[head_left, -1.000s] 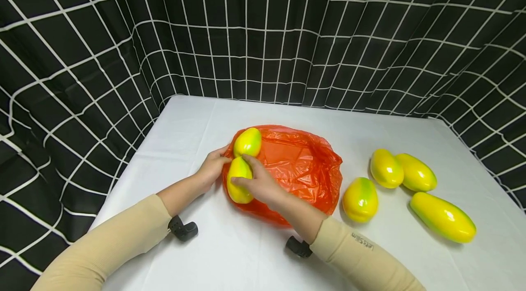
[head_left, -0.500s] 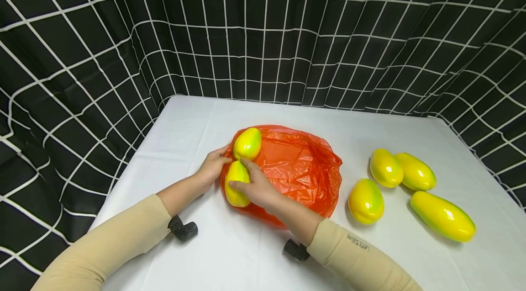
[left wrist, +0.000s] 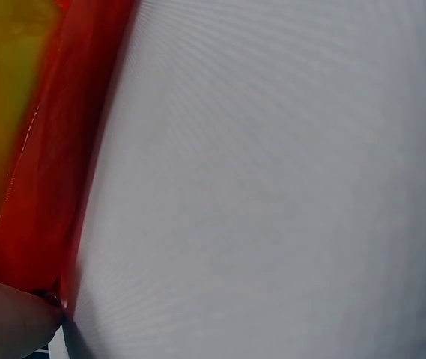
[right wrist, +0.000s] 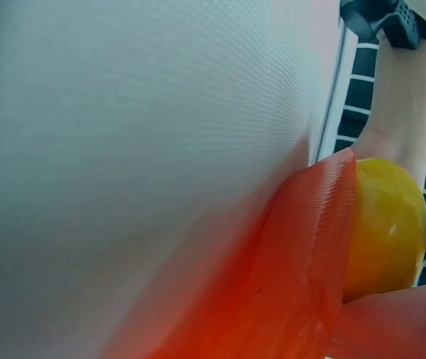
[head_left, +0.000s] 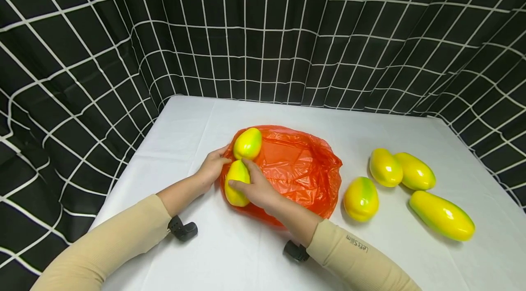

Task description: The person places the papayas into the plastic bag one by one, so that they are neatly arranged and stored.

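A thin red plastic bag (head_left: 293,165) lies spread with its mouth facing up on the white table. My left hand (head_left: 210,170) pinches its left rim, and in the left wrist view the thumb presses on the red film. My right hand (head_left: 260,188) reaches across the bag and grips a glossy yellow mango (head_left: 233,179) with a green tinge at the bag's near left side. Just beyond it, another yellow-green mango (head_left: 248,144) sits inside the far left edge. In the right wrist view, the gripped mango (right wrist: 385,232) shows above the bag's red edge.
To the right of the bag stands a loose mango (head_left: 360,199). Farther right, two mangoes lie touching, and a longer yellow-green fruit (head_left: 442,215) lies nearer. A black gridded curtain (head_left: 271,35) surrounds the table's back and sides. Both wrists wear black cameras.
My right hand has shifted the gripped mango slightly left and nearer, apart from the other mango in the bag. The loose mango beside the bag rocked right and back. My left hand stayed put.
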Demonstrator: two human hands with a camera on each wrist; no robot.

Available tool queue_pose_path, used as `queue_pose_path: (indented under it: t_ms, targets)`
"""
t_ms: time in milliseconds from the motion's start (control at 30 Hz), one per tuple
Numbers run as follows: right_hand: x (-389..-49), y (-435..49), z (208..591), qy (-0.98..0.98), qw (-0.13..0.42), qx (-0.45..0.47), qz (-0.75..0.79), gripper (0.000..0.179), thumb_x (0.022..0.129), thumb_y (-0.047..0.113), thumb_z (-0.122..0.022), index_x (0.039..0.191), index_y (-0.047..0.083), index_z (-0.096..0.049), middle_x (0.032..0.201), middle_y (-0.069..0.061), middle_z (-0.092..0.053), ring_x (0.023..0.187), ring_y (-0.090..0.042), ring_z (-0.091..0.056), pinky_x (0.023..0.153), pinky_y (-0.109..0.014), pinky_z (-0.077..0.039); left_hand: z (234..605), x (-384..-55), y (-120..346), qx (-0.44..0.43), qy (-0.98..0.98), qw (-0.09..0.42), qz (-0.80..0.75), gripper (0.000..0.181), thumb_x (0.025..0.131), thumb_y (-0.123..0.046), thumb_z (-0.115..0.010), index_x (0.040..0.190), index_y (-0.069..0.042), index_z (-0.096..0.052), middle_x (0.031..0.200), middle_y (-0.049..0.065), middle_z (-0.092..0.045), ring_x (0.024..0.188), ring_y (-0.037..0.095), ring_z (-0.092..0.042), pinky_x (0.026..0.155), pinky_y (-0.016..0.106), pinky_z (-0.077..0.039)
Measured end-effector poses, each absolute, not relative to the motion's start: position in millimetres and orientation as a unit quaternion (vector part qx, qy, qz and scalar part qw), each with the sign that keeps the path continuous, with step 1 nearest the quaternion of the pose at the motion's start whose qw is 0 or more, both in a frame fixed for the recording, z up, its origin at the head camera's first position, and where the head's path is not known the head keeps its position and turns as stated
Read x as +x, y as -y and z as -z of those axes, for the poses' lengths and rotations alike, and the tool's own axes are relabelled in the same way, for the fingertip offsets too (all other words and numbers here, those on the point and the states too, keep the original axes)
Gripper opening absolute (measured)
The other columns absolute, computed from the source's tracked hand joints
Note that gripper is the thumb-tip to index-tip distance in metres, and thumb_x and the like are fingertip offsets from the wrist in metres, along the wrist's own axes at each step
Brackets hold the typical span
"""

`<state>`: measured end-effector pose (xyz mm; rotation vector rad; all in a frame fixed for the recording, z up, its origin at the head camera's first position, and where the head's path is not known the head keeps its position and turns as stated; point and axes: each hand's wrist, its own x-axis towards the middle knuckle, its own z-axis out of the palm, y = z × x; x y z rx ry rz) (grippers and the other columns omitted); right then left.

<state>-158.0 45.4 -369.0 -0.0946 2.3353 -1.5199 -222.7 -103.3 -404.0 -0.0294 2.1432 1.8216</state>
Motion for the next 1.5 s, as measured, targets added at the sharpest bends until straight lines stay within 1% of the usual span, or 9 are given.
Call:
queue_pose_path:
  t_ms: [233,433,633,900,1000,1167,1233,1367,1500]
  targets:
    - [-158.7,-44.7,369.5,-0.822,0.168,-0.035,0.543,0.073,0.087,0.026,-0.062,0.147,0.01,-0.024,0.151,-0.011,-0.027,0.133,-0.029,-0.033,0.111,-0.049,-0.031,402.5,-221.7,103.1,-0.006,-0.755,0.162,-0.636,0.055,0.094,-0.006,-0.037,0.147,-0.013,-0.027,0.153,0.004,-0.028,0.142,0.022,-0.024,0.116,0.039,-0.023]
    - [-159.3,-44.8,369.5,-0.819,0.165,-0.039,0.548,0.074,0.087,0.026,-0.063,0.147,0.01,-0.024,0.149,-0.012,-0.029,0.132,-0.03,-0.034,0.11,-0.049,-0.032,403.3,-221.8,103.1,-0.008,-0.752,0.163,-0.638,0.055,0.094,-0.006,-0.037,0.147,-0.014,-0.027,0.153,0.003,-0.028,0.142,0.021,-0.023,0.116,0.038,-0.024]
    - [-159.7,-45.5,367.4,-0.814,0.164,-0.037,0.556,0.076,0.085,0.029,-0.065,0.147,0.013,-0.023,0.148,-0.012,-0.03,0.128,-0.03,-0.039,0.107,-0.049,-0.037,403.7,-221.7,102.8,-0.006,-0.749,0.165,-0.641,0.055,0.094,-0.006,-0.037,0.147,-0.014,-0.027,0.153,0.003,-0.029,0.14,0.022,-0.028,0.113,0.037,-0.031]
    - [-158.4,-47.6,361.9,-0.814,0.175,-0.02,0.554,0.077,0.083,0.023,-0.064,0.147,0.013,-0.022,0.147,-0.012,-0.031,0.126,-0.03,-0.04,0.104,-0.049,-0.04,404.2,-221.4,102.3,-0.007,-0.75,0.163,-0.641,0.056,0.093,-0.005,-0.037,0.147,-0.013,-0.027,0.154,0.004,-0.027,0.142,0.022,-0.023,0.115,0.037,-0.027]
    - [-157.8,-51.3,357.4,-0.816,0.175,-0.011,0.55,0.076,0.084,0.025,-0.063,0.147,0.015,-0.022,0.149,-0.012,-0.029,0.13,-0.032,-0.037,0.106,-0.052,-0.036,404.5,-221.7,102.4,-0.009,-0.75,0.161,-0.642,0.057,0.092,-0.004,-0.038,0.147,-0.013,-0.027,0.154,0.004,-0.027,0.142,0.022,-0.022,0.115,0.037,-0.026]
    - [-158.7,-64.7,345.3,-0.82,0.178,0.011,0.544,0.076,0.084,0.031,-0.062,0.147,0.023,-0.021,0.155,-0.01,-0.021,0.14,-0.035,-0.023,0.109,-0.061,-0.025,405.1,-221.6,102.7,-0.008,-0.748,0.159,-0.644,0.057,0.092,-0.004,-0.039,0.147,-0.011,-0.028,0.154,0.004,-0.026,0.144,0.022,-0.019,0.117,0.038,-0.022]
    - [-159.4,-72.6,339.7,-0.822,0.174,0.017,0.543,0.076,0.084,0.032,-0.062,0.147,0.026,-0.021,0.155,-0.009,-0.019,0.141,-0.035,-0.02,0.108,-0.063,-0.025,405.2,-221.6,102.6,-0.006,-0.746,0.158,-0.646,0.057,0.092,-0.003,-0.039,0.147,-0.01,-0.027,0.154,0.005,-0.026,0.144,0.023,-0.018,0.117,0.038,-0.021]
    - [-159.9,-92.4,327.8,-0.82,0.16,0.022,0.549,0.075,0.084,0.031,-0.062,0.147,0.027,-0.021,0.155,-0.009,-0.018,0.142,-0.036,-0.018,0.105,-0.064,-0.03,405.2,-221.8,102.1,-0.005,-0.743,0.159,-0.65,0.057,0.092,-0.003,-0.038,0.147,-0.009,-0.027,0.154,0.005,-0.025,0.143,0.023,-0.019,0.117,0.038,-0.022]
    - [-159.6,-117.2,318.8,-0.812,0.146,0.007,0.564,0.074,0.086,0.029,-0.06,0.148,0.025,-0.019,0.156,-0.008,-0.015,0.143,-0.032,-0.013,0.107,-0.061,-0.028,405.7,-222.0,102.0,-0.01,-0.741,0.162,-0.651,0.057,0.092,-0.003,-0.039,0.147,-0.01,-0.026,0.155,0.005,-0.023,0.144,0.022,-0.017,0.117,0.037,-0.02]
